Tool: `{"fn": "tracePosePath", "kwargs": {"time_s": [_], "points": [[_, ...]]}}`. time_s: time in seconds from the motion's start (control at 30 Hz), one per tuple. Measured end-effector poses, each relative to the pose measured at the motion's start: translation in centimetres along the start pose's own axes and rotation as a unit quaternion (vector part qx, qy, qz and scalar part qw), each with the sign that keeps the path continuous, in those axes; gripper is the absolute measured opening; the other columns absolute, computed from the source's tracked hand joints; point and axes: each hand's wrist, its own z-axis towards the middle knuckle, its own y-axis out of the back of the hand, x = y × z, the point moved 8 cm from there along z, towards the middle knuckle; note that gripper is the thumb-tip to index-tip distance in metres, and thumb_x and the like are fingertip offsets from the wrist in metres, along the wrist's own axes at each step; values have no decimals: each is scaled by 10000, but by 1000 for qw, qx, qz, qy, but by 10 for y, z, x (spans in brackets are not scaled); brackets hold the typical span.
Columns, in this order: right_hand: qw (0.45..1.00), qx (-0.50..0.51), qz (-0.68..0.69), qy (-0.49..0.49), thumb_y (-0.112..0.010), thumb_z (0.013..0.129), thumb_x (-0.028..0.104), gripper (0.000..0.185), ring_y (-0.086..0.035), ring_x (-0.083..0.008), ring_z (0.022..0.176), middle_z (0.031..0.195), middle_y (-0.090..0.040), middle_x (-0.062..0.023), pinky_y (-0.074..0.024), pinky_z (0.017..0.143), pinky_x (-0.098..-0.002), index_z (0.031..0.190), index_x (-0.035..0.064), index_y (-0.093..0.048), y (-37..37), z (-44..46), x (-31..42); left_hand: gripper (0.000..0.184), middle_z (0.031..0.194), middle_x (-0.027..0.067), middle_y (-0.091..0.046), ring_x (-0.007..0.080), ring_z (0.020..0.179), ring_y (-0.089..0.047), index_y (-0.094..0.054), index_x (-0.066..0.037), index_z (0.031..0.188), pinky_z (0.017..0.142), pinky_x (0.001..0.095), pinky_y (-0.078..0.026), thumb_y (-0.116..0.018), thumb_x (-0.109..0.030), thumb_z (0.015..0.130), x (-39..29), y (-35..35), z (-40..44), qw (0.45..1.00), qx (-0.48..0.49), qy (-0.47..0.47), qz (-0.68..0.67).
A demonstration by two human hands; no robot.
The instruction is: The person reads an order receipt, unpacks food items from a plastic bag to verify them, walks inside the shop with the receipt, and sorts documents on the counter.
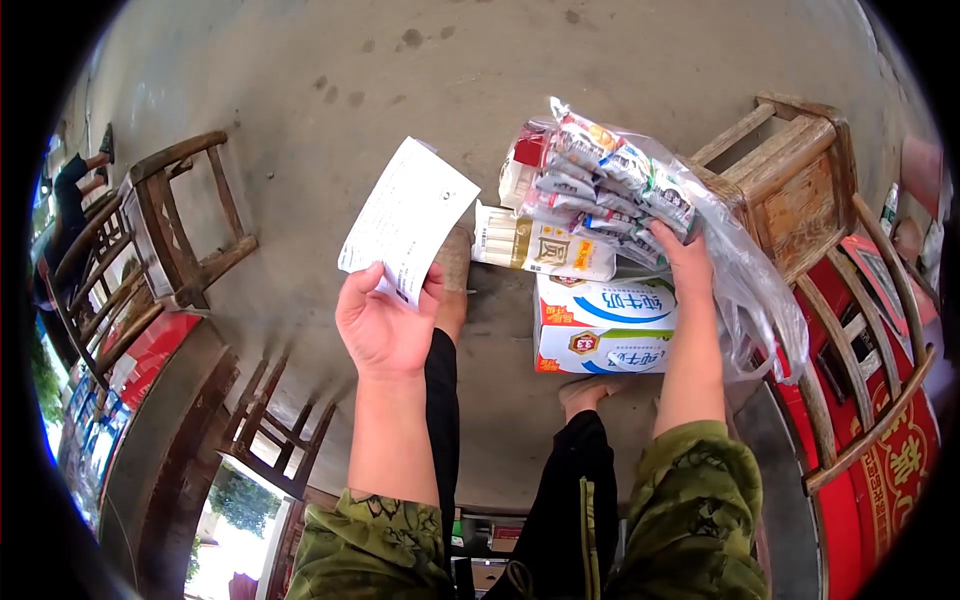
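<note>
A white sheet of paper (410, 215) with printed text is held up by my left hand (392, 325), thumb in front and fingers at its lower edge. Small wrapped packets (610, 180) lie in a clear plastic bag (745, 290). My right hand (687, 262) is at their lower right side, its fingers closed on the packets. Beside and under them are a pack of noodles (545, 245) in yellow and clear wrapping and a red and white package (523, 165). Nearer to me, a white and blue milk carton box (605, 325) sits on the floor.
Wooden chairs stand at the left (185, 220) and at the right (870, 340), the latter by red boxes (895, 470). A wooden stool (785, 175) is beyond the bag. A person's leg (72, 190) shows at the far left.
</note>
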Motion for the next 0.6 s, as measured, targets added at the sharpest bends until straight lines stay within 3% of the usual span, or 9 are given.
{"fn": "tracePosePath", "kwargs": {"time_s": [0.17, 0.23, 0.3, 0.37, 0.43, 0.47, 0.5, 0.6], "points": [[997, -3, -69, -27, -793, 749, 265, 672, -574, -213, 1103, 1214, -610, -154, -439, 949, -322, 1264, -55, -503, -1, -20, -1, 418, 1089, 122, -643, 274, 911, -607, -554, -42, 1186, 876, 417, -448, -613, -105, 776, 2, -2, 2, 1000, -12, 6, 12], [980, -103, -157, 72, -776, 765, 253, 565, -587, -223, 1037, 1121, -626, -146, -455, 912, -337, 1189, -38, -541, 13, -35, -28, 418, 1096, 123, -642, 276, 914, -607, -552, -41, 1187, 873, 419, -450, -610, -104, 778, 0, -5, 3, 1000, -17, 2, 10], [965, -103, -229, 70, -738, 794, 217, 380, -596, -272, 932, 999, -612, -140, -477, 853, -366, 1067, 1, -587, -6, -74, -3, 418, 1102, 124, -642, 278, 918, -607, -550, -40, 1188, 870, 421, -452, -606, -103, 779, 0, -5, 3, 1000, -20, -1, 6], [935, -68, -314, 149, -695, 809, 164, 192, -586, -311, 861, 883, -594, -122, -484, 805, -374, 934, 38, -620, -39, -99, 20, 412, 1112, 124, -641, 276, 933, -608, -545, -37, 1189, 866, 417, -452, -597, -99, 785, 0, -2, 2, 1000, -26, 3, 8], [961, 40, -250, 111, -673, 810, 139, 125, -589, -333, 878, 889, -623, -122, -482, 811, -387, 890, 46, -647, -84, -107, 11, 408, 1114, 122, -641, 272, 940, -605, -545, -38, 1187, 865, 415, -451, -594, -98, 786, -3, 0, 3, 1000, -21, -1, 1], [959, 61, -233, 150, -637, 821, 118, 102, -605, -326, 909, 914, -653, -120, -477, 828, -405, 895, 57, -670, -110, -110, 8, 404, 1115, 119, -641, 269, 947, -603, -545, -38, 1185, 864, 413, -449, -591, -97, 787, -4, 1, 2, 1000, -15, -2, -7], [930, 206, -272, 139, -601, 832, 99, 143, -603, -335, 982, 985, -663, -137, -467, 885, -424, 941, 49, -677, -147, -109, 14, 404, 1115, 119, -641, 269, 947, -603, -545, -38, 1185, 864, 413, -449, -591, -97, 787, -5, 2, 0, 1000, -18, -5, -6], [874, 262, -315, 262, -546, 855, 92, 313, -518, -326, 1183, 1205, -591, -155, -411, 1008, -407, 1161, 47, -596, -233, -113, 22, 394, 1109, 113, -643, 261, 955, -597, -551, -40, 1175, 865, 407, -445, -590, -96, 787, -7, 4, -1, 999, -34, -11, -5]]}}
